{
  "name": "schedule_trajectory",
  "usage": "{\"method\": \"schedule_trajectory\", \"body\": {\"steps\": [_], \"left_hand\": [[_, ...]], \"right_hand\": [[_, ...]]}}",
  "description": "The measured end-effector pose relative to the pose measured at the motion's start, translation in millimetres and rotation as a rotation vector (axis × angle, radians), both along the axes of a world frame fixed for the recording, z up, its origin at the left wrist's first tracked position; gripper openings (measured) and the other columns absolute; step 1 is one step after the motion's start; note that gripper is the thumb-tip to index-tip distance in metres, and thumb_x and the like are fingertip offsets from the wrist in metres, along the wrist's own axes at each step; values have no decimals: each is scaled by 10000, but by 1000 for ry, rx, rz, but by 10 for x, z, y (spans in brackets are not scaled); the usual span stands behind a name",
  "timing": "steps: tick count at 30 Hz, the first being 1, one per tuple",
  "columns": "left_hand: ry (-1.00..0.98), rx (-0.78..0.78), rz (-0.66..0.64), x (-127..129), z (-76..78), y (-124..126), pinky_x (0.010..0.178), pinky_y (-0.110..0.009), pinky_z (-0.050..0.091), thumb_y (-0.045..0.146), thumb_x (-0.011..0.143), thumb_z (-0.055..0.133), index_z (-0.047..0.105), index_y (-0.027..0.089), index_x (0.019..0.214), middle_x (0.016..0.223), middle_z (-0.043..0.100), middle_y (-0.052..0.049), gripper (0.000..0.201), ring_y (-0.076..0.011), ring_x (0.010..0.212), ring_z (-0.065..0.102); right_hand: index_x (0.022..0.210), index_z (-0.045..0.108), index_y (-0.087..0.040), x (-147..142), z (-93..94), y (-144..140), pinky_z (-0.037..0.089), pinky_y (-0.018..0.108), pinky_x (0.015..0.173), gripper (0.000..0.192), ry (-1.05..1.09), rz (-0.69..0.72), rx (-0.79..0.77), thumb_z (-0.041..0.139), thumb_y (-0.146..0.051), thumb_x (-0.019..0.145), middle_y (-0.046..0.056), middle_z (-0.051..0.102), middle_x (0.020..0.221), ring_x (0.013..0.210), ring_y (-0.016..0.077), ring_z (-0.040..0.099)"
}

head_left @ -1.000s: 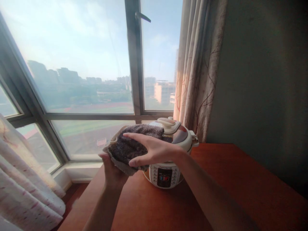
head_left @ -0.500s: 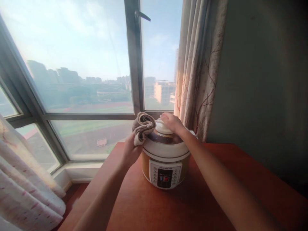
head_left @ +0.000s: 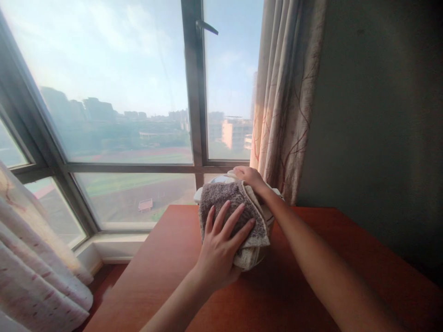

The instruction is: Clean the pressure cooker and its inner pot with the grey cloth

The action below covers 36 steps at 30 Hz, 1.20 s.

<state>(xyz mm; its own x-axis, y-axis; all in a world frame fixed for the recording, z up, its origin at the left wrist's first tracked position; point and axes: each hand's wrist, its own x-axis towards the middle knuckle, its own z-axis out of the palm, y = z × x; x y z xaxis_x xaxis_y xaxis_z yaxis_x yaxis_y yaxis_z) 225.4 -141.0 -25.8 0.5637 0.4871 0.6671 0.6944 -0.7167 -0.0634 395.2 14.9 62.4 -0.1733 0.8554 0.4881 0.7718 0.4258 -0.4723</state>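
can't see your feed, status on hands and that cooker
Left hand flat on towel, pressing it on cooker's front. Right hand on cooker lid. Nothing in the way.

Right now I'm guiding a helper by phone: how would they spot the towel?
On the red-brown table by the window stands a cooker. The grey-brown towel is pressed flat against its front under the left hand, the only cloth on the table.

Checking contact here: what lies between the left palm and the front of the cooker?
In the head view, a brown towel lies between the left hand and the cooker, covering its front.
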Motion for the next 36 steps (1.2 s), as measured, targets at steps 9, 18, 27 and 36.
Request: {"method": "schedule_trajectory", "body": {"steps": [9, 18, 27, 36], "left_hand": [[-405, 40, -40, -336, -19, 654, 1171, -522, 288, 340, 894, 556, 378, 246, 1500, 1545, 410, -111, 638, -305, 1444, 330], [-553, -334, -118, -510, 320, 1268, 1119, -445, 388, 420, 889, 562, 593, 186, 1338, 1393, 590, -115, 506, -296, 1288, 534], [-584, -736, -15, -412, 711, 1801, 886, -357, 522, 405, 756, 637, 669, 79, 1196, 1020, 754, -120, 549, -269, 918, 656], [-659, -586, 55, -550, 454, 1563, 963, -397, 489, 488, 868, 501, 665, 122, 1186, 1099, 733, -114, 513, -307, 1079, 632]], "right_hand": [[1139, 716, -208, 42, -76, -8, 441, 284, 988, 375, 123, 6, 14, 383, -310, 1000, 52, 704, 1232, 1182, 200, 617], [1207, 680, -182, 54, -99, -25, 409, 275, 1040, 381, 255, -7, 13, 394, -285, 978, 60, 678, 1279, 1215, 184, 595], [1173, 692, -181, 63, -112, -34, 434, 285, 1008, 378, 330, -5, 12, 409, -313, 960, 61, 700, 1226, 1162, 188, 618], [1143, 702, -183, 34, -114, -50, 434, 278, 997, 336, 314, 24, 20, 450, -295, 951, 60, 708, 1207, 1150, 186, 626]]}}
